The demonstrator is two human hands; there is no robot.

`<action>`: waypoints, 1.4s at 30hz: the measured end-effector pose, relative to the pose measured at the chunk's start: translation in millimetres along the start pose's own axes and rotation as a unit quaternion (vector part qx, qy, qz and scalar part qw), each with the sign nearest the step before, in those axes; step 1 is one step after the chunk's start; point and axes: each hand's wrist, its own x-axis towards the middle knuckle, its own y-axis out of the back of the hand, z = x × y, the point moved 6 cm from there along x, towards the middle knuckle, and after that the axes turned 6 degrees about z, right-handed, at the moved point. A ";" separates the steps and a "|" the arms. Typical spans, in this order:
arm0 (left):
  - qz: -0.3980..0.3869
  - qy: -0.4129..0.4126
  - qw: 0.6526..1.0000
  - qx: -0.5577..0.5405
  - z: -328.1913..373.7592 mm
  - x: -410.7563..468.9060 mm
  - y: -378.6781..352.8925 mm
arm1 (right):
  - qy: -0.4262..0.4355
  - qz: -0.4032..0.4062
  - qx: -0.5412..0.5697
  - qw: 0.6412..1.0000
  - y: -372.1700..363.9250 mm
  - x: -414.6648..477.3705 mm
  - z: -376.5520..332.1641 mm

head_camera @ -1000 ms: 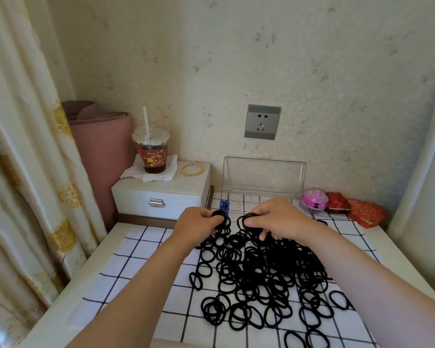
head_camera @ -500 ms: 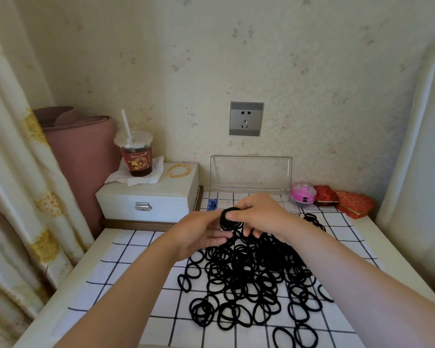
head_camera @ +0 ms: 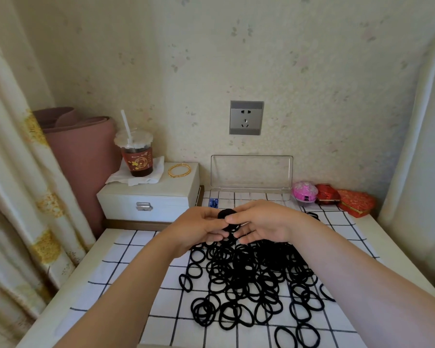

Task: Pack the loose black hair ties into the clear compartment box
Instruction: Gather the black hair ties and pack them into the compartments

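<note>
1. Our left hand (head_camera: 199,228) has its fingers curled, with thumb and fingertips pinching the left side of a small bunch (head_camera: 227,214) of black ties.
2. Our right hand (head_camera: 263,222) pinches the same bunch from the right. Its thumb is in front and the other fingers are loosely bent.
3. The bunch hangs over the far edge of the pile (head_camera: 249,280), which spreads across the cloth (head_camera: 126,267) nearer us.
4. The box (head_camera: 251,172) stands open just beyond both hands, its long axis running left to right. We judge the right hand slightly nearer its middle.
</note>
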 end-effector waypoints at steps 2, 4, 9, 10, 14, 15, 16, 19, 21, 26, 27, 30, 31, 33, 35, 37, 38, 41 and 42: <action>0.015 -0.011 1.000 0.023 0.5 1.3 0.7 | -0.010 0.004 -0.004 1.000 1.2 -0.1 1.6; 0.031 -0.026 0.998 0.047 2.0 1.5 1.6 | -0.021 0.014 -0.009 1.000 2.7 -0.4 2.3; 0.056 -0.076 0.984 0.148 4.4 4.8 6.4 | -0.016 0.060 -0.032 0.998 3.5 6.1 -0.5; 0.064 -0.091 0.979 0.171 5.3 6.1 8.1 | -0.007 0.082 -0.037 0.996 4.3 9.0 -2.9; 0.155 -0.146 0.944 0.250 11.3 10.6 20.0 | 0.071 0.239 -0.088 0.964 18.3 20.0 -27.4; 0.170 -0.152 0.939 0.259 11.3 11.4 20.9 | 0.092 0.265 -0.102 0.954 20.6 22.9 -33.7; 0.173 -0.154 0.935 0.269 10.1 12.1 20.2 | 0.108 0.281 -0.122 0.946 21.6 27.1 -38.5; 0.147 -0.149 0.938 0.278 2.5 15.1 12.8 | 0.134 0.320 -0.217 0.913 20.9 38.6 -45.2; 0.134 -0.146 0.941 0.274 -2.4 18.8 9.1 | 0.138 0.336 -0.263 0.894 18.9 47.3 -45.7; 0.126 -0.148 0.945 0.262 -8.5 31.3 11.3 | 0.099 0.322 -0.366 0.868 6.4 67.7 -40.3; 0.127 -0.149 0.944 0.265 -8.9 33.1 12.0 | 0.089 0.326 -0.392 0.856 5.2 70.0 -40.4; 0.127 -0.145 0.939 0.284 -12.4 39.0 13.6 | 0.061 0.344 -0.455 0.819 5.4 75.4 -43.6; 0.126 -0.144 0.937 0.291 -14.1 40.9 14.1 | 0.058 0.348 -0.475 0.806 4.5 76.9 -45.2; 0.122 -0.143 0.934 0.305 -17.8 44.1 14.3 | 0.059 0.343 -0.515 0.783 -0.4 81.1 -45.5; 0.117 -0.150 0.928 0.321 -20.1 45.5 13.0 | 0.051 0.331 -0.524 0.783 -3.0 86.4 -41.4; 0.112 -0.154 0.923 0.336 -21.8 45.8 11.0 | 0.037 0.312 -0.501 0.806 -0.5 89.8 -37.9; 0.110 -0.154 0.921 0.341 -22.5 45.9 10.1 | 0.032 0.292 -0.481 0.826 0.4 89.9 -37.5; 0.109 -0.150 0.917 0.354 -24.3 48.3 9.6 | 0.034 0.212 -0.442 0.871 2.6 86.6 -40.8; 0.109 -0.149 0.916 0.356 -24.4 49.2 9.7 | 0.042 0.190 -0.436 0.879 4.0 84.5 -42.0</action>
